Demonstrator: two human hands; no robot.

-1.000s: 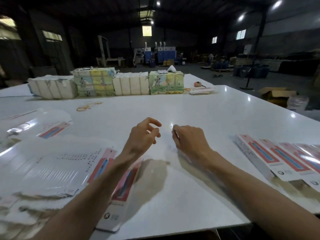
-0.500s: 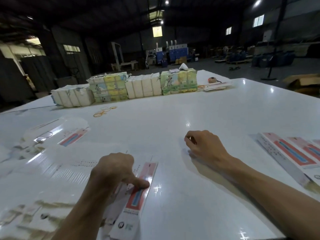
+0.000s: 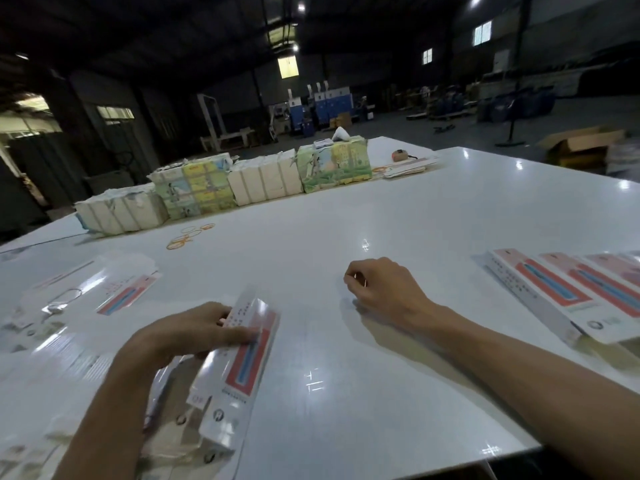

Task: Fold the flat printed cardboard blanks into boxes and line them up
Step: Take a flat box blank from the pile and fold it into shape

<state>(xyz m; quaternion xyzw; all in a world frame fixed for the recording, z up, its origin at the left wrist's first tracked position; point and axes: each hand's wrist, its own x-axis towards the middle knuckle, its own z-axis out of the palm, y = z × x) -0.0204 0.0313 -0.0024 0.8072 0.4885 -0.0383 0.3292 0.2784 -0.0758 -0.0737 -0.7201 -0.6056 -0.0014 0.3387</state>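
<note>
at the near-left of the table (image 3: 346, 220) | left hand (image 3: 194, 332) pinches a flat blank (image 3: 249, 358) by its long edge, above the loose pile (image 3: 62, 368) | right hand (image 3: 384, 289) curled on the table, nothing seen in it | blank looks light, glossy, slippery, bendy: hold both long edges

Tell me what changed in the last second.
The left hand moved from mid-table toward the pile on its side and took hold of a blank, lifting it. The right hand stayed curled on the table; the boxes on the right stayed put.
</note>
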